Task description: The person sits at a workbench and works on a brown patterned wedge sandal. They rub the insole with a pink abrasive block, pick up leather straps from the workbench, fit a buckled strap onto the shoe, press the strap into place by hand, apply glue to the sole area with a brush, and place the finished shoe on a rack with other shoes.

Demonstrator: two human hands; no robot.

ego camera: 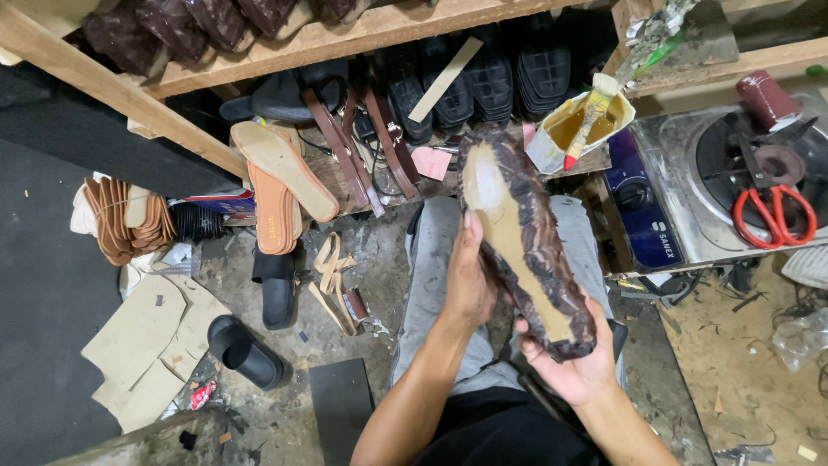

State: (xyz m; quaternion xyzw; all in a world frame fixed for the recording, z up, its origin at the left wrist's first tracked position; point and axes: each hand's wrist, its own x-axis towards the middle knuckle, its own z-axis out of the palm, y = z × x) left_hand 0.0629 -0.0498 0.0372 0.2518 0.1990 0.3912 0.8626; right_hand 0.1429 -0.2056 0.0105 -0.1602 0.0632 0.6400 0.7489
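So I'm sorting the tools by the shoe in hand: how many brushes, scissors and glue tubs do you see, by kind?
Shoe, in both hands (left hand, right hand): 1
Brush: 1
Glue tub: 1
Red-handled scissors: 1
Total: 4

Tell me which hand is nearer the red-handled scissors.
Right. The right hand cups the near end of the shoe upper, below-left of the red-handled scissors. The left hand presses the upper's other side, farther away.
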